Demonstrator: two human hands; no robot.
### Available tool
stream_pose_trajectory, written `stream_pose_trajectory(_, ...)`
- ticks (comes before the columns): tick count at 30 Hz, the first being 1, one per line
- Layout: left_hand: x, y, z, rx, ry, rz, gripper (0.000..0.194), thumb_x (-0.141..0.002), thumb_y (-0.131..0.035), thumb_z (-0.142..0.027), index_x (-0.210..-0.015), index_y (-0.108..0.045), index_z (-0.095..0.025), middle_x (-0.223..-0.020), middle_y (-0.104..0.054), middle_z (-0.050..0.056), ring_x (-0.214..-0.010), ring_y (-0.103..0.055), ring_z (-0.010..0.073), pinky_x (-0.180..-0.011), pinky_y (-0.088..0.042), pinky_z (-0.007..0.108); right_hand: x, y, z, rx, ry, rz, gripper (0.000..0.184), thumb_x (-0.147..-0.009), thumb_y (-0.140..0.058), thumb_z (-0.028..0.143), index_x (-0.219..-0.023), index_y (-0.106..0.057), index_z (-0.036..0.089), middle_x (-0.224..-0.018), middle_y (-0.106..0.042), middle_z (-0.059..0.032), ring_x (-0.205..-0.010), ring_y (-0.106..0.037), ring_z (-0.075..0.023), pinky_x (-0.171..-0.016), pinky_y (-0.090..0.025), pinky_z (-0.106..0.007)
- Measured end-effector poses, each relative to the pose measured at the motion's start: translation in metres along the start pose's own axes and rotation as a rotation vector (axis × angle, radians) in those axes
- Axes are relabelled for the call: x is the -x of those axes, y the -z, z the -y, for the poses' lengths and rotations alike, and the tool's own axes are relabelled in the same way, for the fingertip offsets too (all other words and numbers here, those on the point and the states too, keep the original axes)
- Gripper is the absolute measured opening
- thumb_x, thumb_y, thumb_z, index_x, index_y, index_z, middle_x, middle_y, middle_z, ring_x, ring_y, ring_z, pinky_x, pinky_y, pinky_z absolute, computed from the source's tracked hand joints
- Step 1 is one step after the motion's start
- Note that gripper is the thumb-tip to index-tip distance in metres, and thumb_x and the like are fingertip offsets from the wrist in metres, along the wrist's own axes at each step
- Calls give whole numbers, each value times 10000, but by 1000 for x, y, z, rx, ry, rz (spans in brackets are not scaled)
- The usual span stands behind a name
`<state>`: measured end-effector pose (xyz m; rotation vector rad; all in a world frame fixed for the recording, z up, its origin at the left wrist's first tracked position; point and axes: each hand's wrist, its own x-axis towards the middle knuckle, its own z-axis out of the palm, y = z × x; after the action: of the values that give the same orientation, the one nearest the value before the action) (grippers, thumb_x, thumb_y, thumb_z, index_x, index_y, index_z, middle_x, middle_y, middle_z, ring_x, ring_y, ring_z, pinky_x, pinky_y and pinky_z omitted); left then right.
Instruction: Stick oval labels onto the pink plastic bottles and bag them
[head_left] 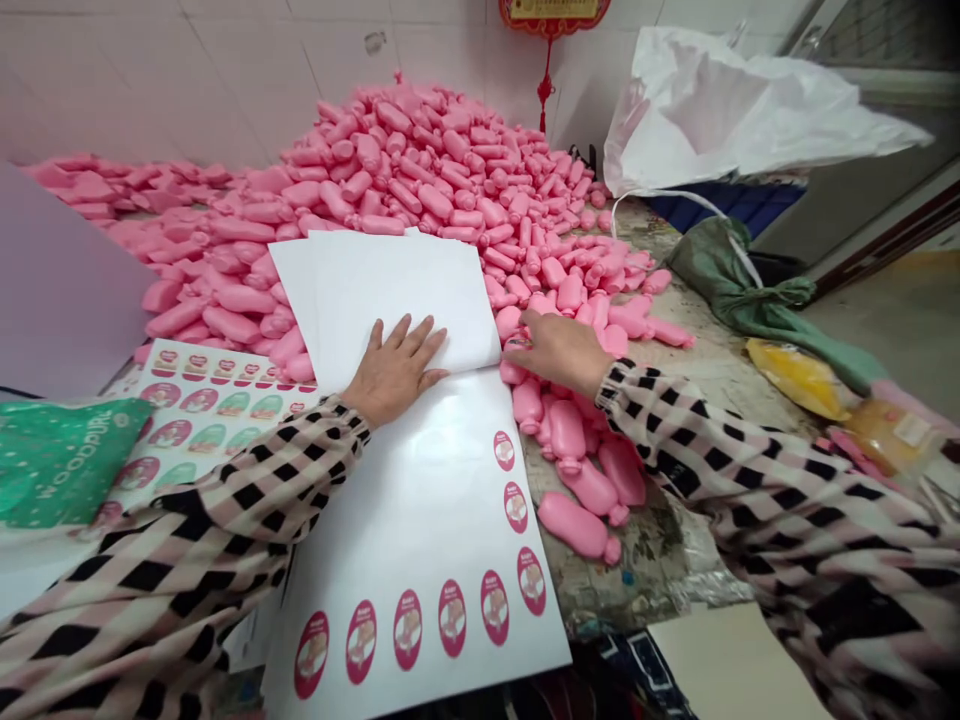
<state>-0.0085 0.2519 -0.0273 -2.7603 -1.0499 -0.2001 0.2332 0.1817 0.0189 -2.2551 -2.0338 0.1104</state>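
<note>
My left hand (pixel 394 372) lies flat with fingers spread on a blank white sheet, which is folded back over a stack. Under its wrist, the sticker sheet (pixel 420 500) shows oval pink labels along its lower and right edges; the rest of its face is blank. The turned-back sheet (pixel 397 290) leans up against a heap of pink plastic bottles (pixel 420 160). My right hand (pixel 562 350) is at the right end of the fold, over the nearer bottles, its fingers apart and partly hidden. Whether its fingertips touch the paper edge I cannot tell.
Left of the stack lie more label sheets (pixel 199 400) and a green printed package (pixel 75 460). A white sack (pixel 735 110) sits over a blue crate (pixel 727 210) at back right. Green cloth (pixel 742 280) and a yellow packet (pixel 795 378) lie at right.
</note>
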Motion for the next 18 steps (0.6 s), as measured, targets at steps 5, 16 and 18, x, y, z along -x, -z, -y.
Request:
stream_pose_trajectory(5,37,25,-68,174,-297,-41,433,-965,-311,-397,-1280,-526,-193,-1358,-508,108,-1283,-410,276,-1098,-200,507,14,-14,14,42,22,32,480,-816,-510,438,-1222,-446,189,-1116,-599,-138,-938,-599,-298,-718,-450,-371)
stream_pose_trajectory(16,87,27,-145,364,-466,126,533,-905,-348,-568,-1270,-461,-198,-1259,-558,85,-1308,-334,313,-1082,-229,515,29,-24,9,-38,-23,42,397,-835,-488,297,-1213,-487,174,-1125,-631,-148,-1027,-593,-298,-799,-452,-400)
stream_pose_trajectory(18,87,28,-147,341,-464,120,514,-906,-350,-563,-1225,-482,-183,-1247,-559,95,-1312,-332,305,-1084,-234,499,30,-25,10,-61,-35,40,379,-811,-521,284,-1170,-525,163,-1128,-634,-148,-1038,-592,-290,-810,-450,-381)
